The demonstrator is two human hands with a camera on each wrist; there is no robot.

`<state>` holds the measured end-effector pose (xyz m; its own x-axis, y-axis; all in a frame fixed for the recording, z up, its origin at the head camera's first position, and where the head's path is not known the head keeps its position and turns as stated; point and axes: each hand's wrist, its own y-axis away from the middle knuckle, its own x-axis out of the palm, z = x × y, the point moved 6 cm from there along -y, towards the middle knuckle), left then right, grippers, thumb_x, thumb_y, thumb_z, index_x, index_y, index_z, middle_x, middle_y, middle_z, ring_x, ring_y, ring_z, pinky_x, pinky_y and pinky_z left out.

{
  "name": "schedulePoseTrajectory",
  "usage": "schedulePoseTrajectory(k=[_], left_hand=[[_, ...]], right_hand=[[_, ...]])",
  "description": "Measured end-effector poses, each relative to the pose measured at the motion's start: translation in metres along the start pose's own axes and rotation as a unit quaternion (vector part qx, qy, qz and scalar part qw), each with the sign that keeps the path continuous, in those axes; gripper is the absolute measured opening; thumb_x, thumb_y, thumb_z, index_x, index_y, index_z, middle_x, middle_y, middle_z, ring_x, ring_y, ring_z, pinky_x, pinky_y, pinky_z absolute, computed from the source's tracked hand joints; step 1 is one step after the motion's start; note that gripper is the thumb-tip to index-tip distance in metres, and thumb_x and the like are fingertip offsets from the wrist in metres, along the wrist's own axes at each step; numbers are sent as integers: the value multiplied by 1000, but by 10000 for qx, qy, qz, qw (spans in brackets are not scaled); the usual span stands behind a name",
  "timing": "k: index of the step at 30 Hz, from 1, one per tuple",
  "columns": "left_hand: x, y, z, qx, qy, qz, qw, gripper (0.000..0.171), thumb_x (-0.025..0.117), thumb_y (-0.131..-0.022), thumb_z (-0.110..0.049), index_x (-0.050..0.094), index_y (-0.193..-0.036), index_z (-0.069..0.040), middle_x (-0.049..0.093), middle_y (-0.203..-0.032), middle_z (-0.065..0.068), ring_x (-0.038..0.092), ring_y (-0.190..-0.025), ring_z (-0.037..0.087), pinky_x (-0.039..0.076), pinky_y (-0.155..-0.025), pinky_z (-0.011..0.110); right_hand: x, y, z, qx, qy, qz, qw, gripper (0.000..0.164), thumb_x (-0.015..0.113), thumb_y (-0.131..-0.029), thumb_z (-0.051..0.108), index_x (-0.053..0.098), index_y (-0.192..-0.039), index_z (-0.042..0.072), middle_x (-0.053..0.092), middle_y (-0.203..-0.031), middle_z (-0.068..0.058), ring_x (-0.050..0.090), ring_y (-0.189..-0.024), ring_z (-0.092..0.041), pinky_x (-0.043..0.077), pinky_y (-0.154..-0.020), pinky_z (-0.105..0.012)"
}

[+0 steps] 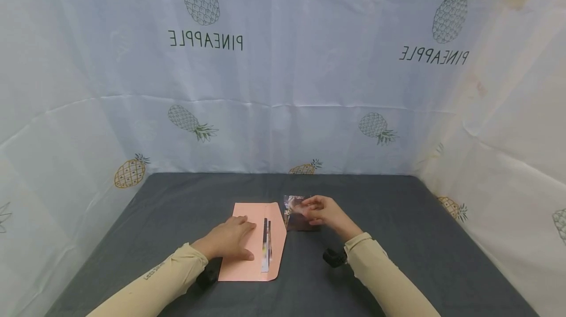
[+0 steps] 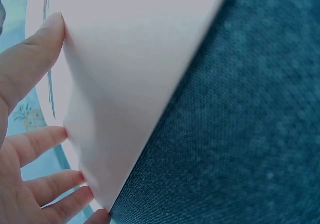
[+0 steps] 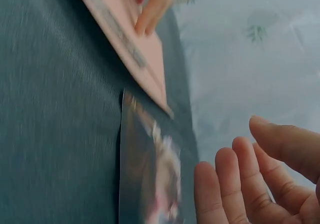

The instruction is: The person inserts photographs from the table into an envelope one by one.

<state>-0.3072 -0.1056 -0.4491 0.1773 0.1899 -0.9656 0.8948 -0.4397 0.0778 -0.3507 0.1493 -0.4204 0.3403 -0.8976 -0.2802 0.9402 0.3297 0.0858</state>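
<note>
A pink envelope (image 1: 240, 270) lies on the table with its flap spread toward the right. Narrow strips of photo cards (image 1: 265, 253) stick out at its opening. My left hand (image 1: 227, 239) rests on the envelope, fingers spread and fairly straight; the left wrist view shows fingertips (image 2: 59, 134) touching the pale paper. Just right of the flap lies a dark, glossy photo card (image 1: 294, 222), its picture blurred in the right wrist view. Over its right part hovers my right hand (image 1: 328, 214), fingers loosely bent, with nothing between thumb and fingers.
A dark grey cloth (image 1: 199, 194) covers the table. White curtains (image 1: 283, 71) printed with pineapples stand behind it and along both sides. Black wrist devices (image 1: 334, 258) hang under both forearms, close over the cloth.
</note>
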Motion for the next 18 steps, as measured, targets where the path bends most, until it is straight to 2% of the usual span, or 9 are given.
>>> schedulePoseTrajectory(k=[5, 13, 18], left_hand=[[0, 0, 0, 9, 37, 16, 10000, 80, 82, -68, -51, 57, -133, -12, 47, -144, 17, 44, -133, 35, 41, -104, 53], [0, 0, 0, 49, 26, 29, 10000, 79, 82, -69, -51, 57, -133, -12, 47, -144, 17, 43, -134, 36, 41, -104, 52], [-1, 0, 0, 37, 57, 35, 10000, 79, 82, -70, -51, 57, -133, -12, 46, -144, 18, 43, -134, 36, 40, -105, 53]], right_hand=[[-17, -4, -11, 124, 92, -302, 9994, 39, 62, -90, 2, 52, -126, -13, 63, -111, -28, 65, -98, -37, 56, -83, -44], [-36, -11, -31, 331, 186, -619, 9974, 38, 62, -91, 1, 52, -124, -13, 67, -106, -23, 67, -92, -25, 56, -82, -46], [-39, -15, -39, 538, 188, -739, 9956, 37, 64, -89, 0, 53, -122, -12, 68, -102, -20, 67, -91, -24, 56, -81, -45]])
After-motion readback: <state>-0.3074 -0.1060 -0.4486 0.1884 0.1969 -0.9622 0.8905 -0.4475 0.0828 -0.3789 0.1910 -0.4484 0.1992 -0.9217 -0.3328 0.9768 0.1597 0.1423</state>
